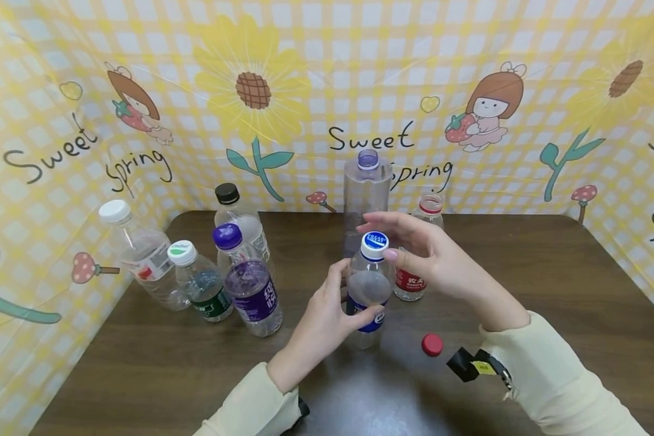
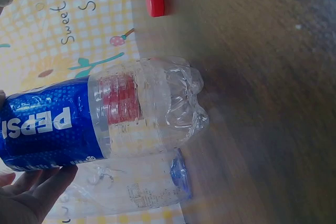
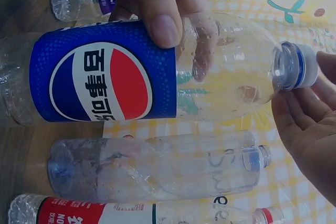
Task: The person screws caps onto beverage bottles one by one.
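Note:
A clear Pepsi bottle (image 1: pixel 369 284) with a blue label stands upright above the table at the centre, its white-sided cap (image 3: pixel 308 65) on the neck. My left hand (image 1: pixel 327 309) grips its body around the label, the thumb across the front in the right wrist view. My right hand (image 1: pixel 436 251) holds the cap, thumb at its right side and the other fingers reaching behind. The left wrist view shows the bottle's bare base and several left fingers (image 2: pixel 55 187) below the label. Little liquid, if any, shows inside.
Behind stand a tall uncapped bottle (image 1: pixel 354 188) and an uncapped red-labelled bottle (image 1: pixel 410 283). A red cap (image 1: pixel 432 345) lies on the table (image 1: pixel 550 290) near my right sleeve. To the left are several capped bottles, among them a purple-labelled bottle (image 1: pixel 255 297). A patterned cloth (image 1: pixel 316 72) hangs behind.

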`<state>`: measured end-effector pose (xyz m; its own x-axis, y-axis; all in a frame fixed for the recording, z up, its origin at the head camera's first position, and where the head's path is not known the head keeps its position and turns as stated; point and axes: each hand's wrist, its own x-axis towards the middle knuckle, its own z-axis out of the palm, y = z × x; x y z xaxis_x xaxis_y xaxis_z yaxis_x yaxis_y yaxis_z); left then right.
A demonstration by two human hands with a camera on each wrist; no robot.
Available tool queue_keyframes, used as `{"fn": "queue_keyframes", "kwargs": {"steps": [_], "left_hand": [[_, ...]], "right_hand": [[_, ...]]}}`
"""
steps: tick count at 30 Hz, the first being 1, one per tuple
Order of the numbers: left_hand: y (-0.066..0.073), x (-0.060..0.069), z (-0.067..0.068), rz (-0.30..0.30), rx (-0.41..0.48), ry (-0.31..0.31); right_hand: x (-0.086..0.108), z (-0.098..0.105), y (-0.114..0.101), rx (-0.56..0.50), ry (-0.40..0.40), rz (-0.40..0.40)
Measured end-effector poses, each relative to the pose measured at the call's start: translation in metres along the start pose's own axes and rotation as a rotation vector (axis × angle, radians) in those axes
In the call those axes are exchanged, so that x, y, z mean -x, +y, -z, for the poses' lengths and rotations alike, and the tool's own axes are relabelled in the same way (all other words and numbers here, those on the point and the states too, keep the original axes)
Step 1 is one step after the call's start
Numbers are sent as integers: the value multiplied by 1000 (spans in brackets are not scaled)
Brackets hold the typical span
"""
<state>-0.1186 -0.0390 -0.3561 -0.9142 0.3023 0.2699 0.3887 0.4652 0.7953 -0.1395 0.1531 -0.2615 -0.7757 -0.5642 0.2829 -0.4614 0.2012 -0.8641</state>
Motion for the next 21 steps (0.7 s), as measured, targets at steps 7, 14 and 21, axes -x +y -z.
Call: {"fn": "queue_keyframes", "kwargs": {"steps": [7,14,21], "left_hand": [[3,1,0,-3,-6,8],[3,2,1,10,8,-5],[3,2,1,18,3,-16]], "right_hand": [[-2,-1,-2,42,55,-44],[-6,-4,0,97,103,-101],[-4,-2,3,123,58,-137]]}}
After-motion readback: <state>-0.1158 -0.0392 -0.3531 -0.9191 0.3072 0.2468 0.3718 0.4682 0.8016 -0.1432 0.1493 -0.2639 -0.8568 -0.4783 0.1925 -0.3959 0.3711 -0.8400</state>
